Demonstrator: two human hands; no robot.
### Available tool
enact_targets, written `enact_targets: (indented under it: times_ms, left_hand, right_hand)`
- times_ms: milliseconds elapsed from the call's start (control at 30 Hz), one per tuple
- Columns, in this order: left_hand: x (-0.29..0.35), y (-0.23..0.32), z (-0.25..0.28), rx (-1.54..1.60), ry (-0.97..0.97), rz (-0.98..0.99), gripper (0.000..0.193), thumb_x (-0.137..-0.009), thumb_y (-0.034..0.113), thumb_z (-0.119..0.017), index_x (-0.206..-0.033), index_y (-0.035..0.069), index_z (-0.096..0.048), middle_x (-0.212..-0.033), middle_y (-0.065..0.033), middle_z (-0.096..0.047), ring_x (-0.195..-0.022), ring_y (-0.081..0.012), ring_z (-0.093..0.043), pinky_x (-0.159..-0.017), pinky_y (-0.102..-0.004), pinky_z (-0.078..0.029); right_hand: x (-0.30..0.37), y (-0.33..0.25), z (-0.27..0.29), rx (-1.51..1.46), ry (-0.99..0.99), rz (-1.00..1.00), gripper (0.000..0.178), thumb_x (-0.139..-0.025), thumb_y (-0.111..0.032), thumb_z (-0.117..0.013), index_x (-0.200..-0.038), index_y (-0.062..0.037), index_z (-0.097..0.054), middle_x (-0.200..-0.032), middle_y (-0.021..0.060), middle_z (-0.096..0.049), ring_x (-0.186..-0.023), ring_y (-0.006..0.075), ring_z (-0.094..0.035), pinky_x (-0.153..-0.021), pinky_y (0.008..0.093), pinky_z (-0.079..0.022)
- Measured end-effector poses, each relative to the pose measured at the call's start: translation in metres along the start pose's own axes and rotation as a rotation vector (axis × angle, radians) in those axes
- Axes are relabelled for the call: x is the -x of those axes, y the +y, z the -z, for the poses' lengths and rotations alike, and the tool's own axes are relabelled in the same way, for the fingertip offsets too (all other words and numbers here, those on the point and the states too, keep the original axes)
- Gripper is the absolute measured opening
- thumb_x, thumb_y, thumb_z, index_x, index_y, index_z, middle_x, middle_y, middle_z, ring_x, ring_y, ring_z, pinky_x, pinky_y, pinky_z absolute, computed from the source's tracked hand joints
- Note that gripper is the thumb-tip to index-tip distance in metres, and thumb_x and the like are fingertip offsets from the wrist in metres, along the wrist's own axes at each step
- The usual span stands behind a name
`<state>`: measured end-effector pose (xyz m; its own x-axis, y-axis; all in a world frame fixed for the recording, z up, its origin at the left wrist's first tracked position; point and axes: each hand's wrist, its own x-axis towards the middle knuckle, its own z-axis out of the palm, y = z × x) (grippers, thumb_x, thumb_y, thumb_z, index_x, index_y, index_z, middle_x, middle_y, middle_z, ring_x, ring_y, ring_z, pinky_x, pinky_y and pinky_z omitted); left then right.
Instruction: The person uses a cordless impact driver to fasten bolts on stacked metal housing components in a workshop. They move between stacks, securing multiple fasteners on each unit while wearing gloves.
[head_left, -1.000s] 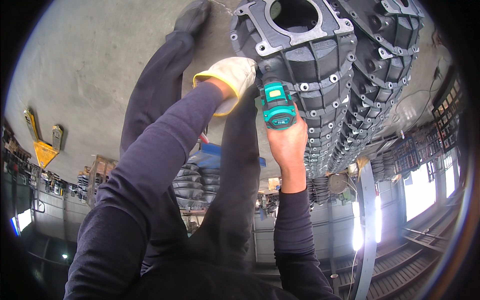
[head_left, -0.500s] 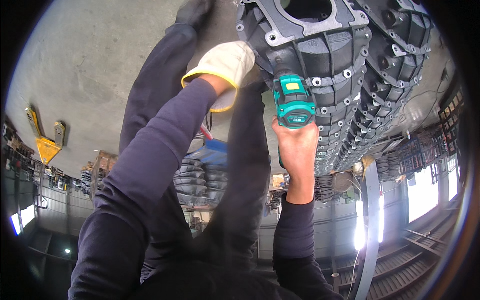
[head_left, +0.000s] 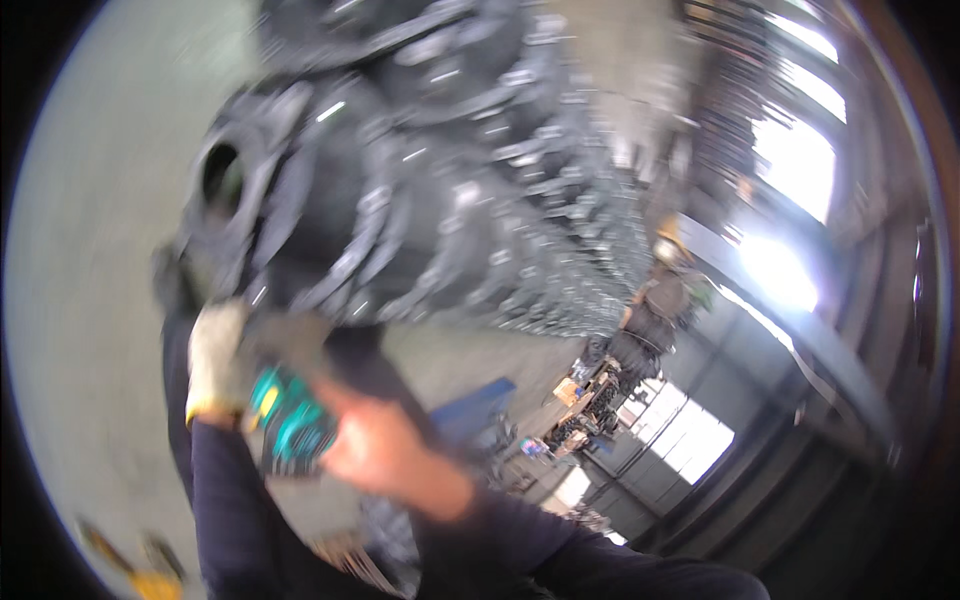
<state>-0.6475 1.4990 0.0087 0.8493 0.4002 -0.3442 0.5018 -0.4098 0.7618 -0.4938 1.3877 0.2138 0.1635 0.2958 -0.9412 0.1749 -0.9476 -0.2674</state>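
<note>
My right hand [head_left: 375, 445], bare and blurred, is closed round the grip of a green and black cordless drill [head_left: 292, 418]. The drill's front end lies beside my left glove; its tip is too smeared to make out. In a pale work glove with a yellow cuff, my left hand [head_left: 215, 360] is up against the near end of a dark grey metal casting [head_left: 330, 190]. Motion blur hides its fingers. That casting has a round opening and ribbed sides, and it is the end one of a long row.
Another row of similar castings [head_left: 420, 70] runs alongside the first. Grey concrete floor [head_left: 100, 250] spreads on the left. A yellow pallet jack [head_left: 155, 582] stands at the lower left. Blue material [head_left: 475, 408] and stacked parts lie beyond my legs.
The view has swung and tilted, so the castings now lie across the upper middle. My hands and the drill appear further left and lower, closer together. The drill stays in my right hand.
</note>
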Motion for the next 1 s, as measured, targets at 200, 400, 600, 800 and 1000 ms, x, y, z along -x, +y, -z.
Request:
enact_targets:
  times_ms: [200,400,600,800,1000]
  left_hand:
    - [-0.004,-0.030,-0.044,0.949,0.070,0.638,0.018,-0.096,0.016,-0.066,-0.105,0.002,-0.072,-0.090,-0.0088,-0.071,-0.082,-0.0213,-0.070,-0.071,-0.0359,-0.055]
    - [0.013,-0.054,-0.077,1.298,0.246,0.900,0.036,-0.101,0.021,-0.066,-0.130,0.000,-0.070,-0.114,-0.0097,-0.073,-0.093,-0.0198,-0.074,-0.082,-0.0300,-0.062]
    - [0.018,-0.030,-0.066,1.474,0.391,0.909,0.039,-0.104,0.024,-0.064,-0.135,0.000,-0.067,-0.114,-0.0082,-0.074,-0.099,-0.0177,-0.073,-0.087,-0.0297,-0.062]
    - [0.009,-0.015,-0.052,1.419,0.358,0.955,0.044,-0.104,0.029,-0.067,-0.137,0.000,-0.066,-0.119,-0.0097,-0.074,-0.101,-0.0193,-0.073,-0.087,-0.0283,-0.062]
    - [-0.006,0.031,-0.037,1.307,0.339,0.856,0.051,-0.108,0.037,-0.062,-0.141,-0.002,-0.064,-0.129,-0.0119,-0.072,-0.114,-0.0203,-0.069,-0.100,-0.0338,-0.056]
  right_hand:
    - [-0.001,0.052,0.002,-0.151,0.047,0.041,0.078,-0.088,-0.031,-0.077,-0.158,-0.0149,-0.045,-0.130,0.0215,-0.070,-0.115,0.0457,-0.067,-0.092,0.0526,-0.057]
    - [0.000,0.083,-0.006,-0.274,0.249,0.132,0.067,-0.082,-0.015,-0.073,-0.145,-0.0065,-0.053,-0.101,0.0259,-0.072,-0.094,0.0481,-0.069,-0.081,0.0556,-0.055]
    - [0.003,0.091,-0.006,-0.406,0.171,0.117,0.071,-0.081,-0.015,-0.074,-0.148,-0.0063,-0.052,-0.093,0.0259,-0.072,-0.090,0.0472,-0.069,-0.079,0.0531,-0.054]
    - [0.000,0.104,-0.016,-0.408,0.183,0.099,0.072,-0.082,-0.016,-0.074,-0.150,-0.0092,-0.051,-0.097,0.0283,-0.072,-0.093,0.0488,-0.068,-0.081,0.0541,-0.054]
    - [0.001,0.099,-0.011,-0.438,0.240,0.099,0.066,-0.080,-0.020,-0.077,-0.142,-0.0073,-0.058,-0.096,0.0280,-0.072,-0.093,0.0491,-0.070,-0.082,0.0532,-0.057]
